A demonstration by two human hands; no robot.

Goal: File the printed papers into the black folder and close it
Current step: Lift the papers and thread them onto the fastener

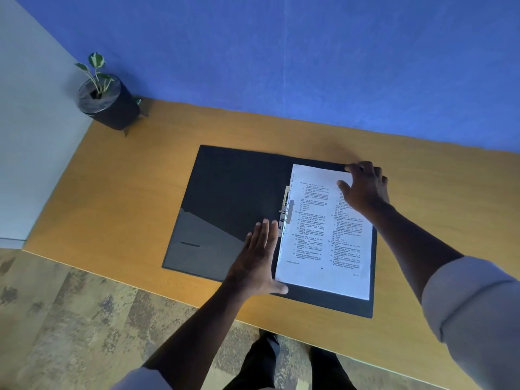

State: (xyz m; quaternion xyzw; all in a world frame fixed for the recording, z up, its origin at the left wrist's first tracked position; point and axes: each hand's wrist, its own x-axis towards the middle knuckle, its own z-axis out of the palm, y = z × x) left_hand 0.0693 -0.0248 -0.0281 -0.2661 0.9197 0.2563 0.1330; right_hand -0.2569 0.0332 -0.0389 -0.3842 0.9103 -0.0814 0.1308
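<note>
Left hand (260,257) flat, fingers straight, on black folder (225,209), thumb at near corner of printed papers (323,235). One folder, lying open on wooden desk (126,198); white two-column sheets on its right half, count unclear; metal clip (285,211) at spine. Right hand (364,185) curled at papers' far corner. One potted plant (108,99) far left

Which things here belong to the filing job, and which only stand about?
Belong to the job:
- black folder, lying open
- printed papers, on its right half
- metal clip at the fold
- left hand, flat beside the papers
- right hand, at the papers' far corner

Only standing about:
- potted plant, at the desk corner
</note>
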